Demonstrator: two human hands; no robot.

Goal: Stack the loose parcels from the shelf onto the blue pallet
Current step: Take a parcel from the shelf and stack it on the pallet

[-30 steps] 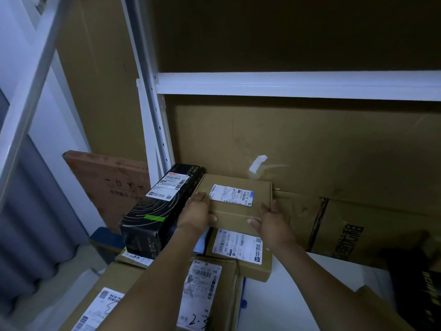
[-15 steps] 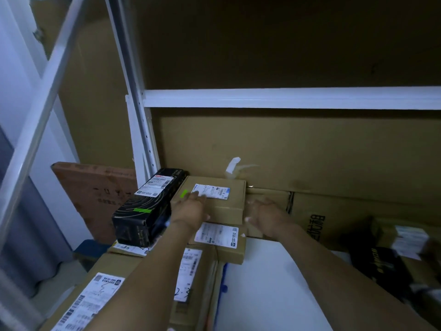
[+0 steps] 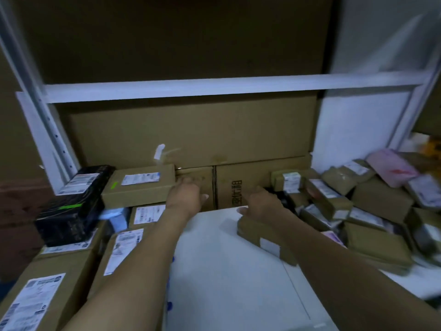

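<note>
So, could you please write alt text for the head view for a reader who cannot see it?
A person reaches over a white shelf: the left hand beside a flat cardboard box, the right hand above a brown parcel near a heap of loose parcels.

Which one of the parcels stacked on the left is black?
The long black box at the stack's left edge, with a white label and green stripe; its neighbours are brown cardboard.
</note>
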